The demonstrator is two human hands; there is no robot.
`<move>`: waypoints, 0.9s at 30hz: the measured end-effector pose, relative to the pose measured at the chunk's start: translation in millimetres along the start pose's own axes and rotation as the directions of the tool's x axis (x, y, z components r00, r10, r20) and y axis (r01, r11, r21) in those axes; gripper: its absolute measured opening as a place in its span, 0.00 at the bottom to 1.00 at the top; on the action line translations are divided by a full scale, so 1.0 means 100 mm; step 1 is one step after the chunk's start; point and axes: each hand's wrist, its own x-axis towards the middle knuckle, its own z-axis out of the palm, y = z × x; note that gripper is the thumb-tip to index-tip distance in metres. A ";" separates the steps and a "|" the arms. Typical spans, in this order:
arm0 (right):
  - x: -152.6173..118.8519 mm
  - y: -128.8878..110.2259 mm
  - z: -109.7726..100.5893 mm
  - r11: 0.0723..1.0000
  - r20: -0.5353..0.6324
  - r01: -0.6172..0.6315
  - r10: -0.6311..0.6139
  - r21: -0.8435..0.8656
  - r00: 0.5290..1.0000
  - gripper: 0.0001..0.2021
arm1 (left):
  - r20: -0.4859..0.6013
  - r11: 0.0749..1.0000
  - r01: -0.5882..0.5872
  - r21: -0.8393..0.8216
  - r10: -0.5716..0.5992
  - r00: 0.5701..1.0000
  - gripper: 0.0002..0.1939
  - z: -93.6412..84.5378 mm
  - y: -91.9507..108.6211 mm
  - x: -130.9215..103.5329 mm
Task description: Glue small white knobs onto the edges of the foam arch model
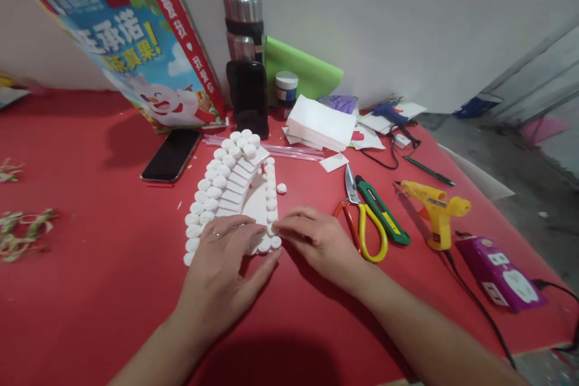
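Note:
A small white model staircase stands on the red table, with round white pieces stacked in rows along its curved left side. More such pieces form a line on its right edge and front corner. My left hand rests over the model's front, fingers apart and thumb stretched toward the front corner; it hides part of the base. From the right, my right hand brings its curled fingers together against the right-hand row. Whatever lies between those fingertips is hidden. One loose white piece lies just right of the model.
Right of my hands lie scissors, a green cutter, a yellow glue gun with its cord, and a purple power strip. Behind stand a phone, a thermos and a printed box. Another phone lies flat.

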 end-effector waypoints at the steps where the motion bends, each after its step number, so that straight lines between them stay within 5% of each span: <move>1: 0.00 0.02 0.01 1.000 0.000 0.007 -0.007 -0.005 1.000 0.09 | -0.001 1.000 0.004 -0.001 -0.004 1.000 0.13 0.00 0.01 0.00; 19: 0.01 0.09 0.04 1.000 0.048 -0.020 0.020 -0.014 0.999 0.10 | 0.070 0.999 0.009 -0.046 -0.005 0.998 0.13 0.00 -0.05 -0.02; 24: 0.00 0.06 -0.03 0.997 0.015 -0.054 0.053 0.048 0.998 0.09 | -0.068 0.999 0.019 -0.042 -0.022 0.997 0.10 -0.11 -0.06 0.01; 27: -0.01 0.03 -0.04 0.995 0.024 -0.091 0.089 0.052 0.996 0.11 | -0.217 0.991 0.127 -0.040 -0.133 0.967 0.07 -0.21 -0.10 0.02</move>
